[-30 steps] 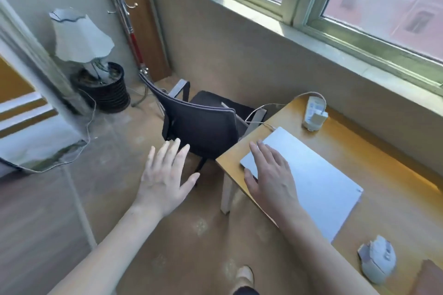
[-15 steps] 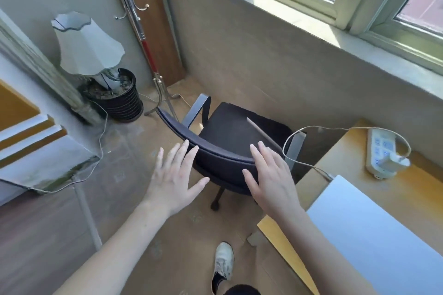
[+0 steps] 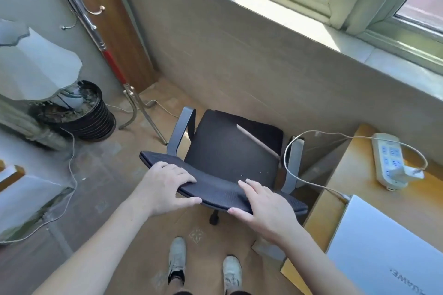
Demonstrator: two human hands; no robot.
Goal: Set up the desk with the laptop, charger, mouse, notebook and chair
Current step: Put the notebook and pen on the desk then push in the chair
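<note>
Chair (image 3: 230, 158): black mesh back, grey armrests.

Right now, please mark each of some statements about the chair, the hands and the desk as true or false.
1. Both hands are on the top edge of the chair's backrest. True: the left hand and the right hand both grip the backrest.
2. The laptop is open. False: the laptop lies closed on the desk.
3. A charger is plugged into the power strip. True: the white charger sits in the power strip.
4. The chair is tucked under the desk. False: the chair stands beside the desk's end, near the wall.
5. The seat holds a notebook. False: the seat is bare.
</note>
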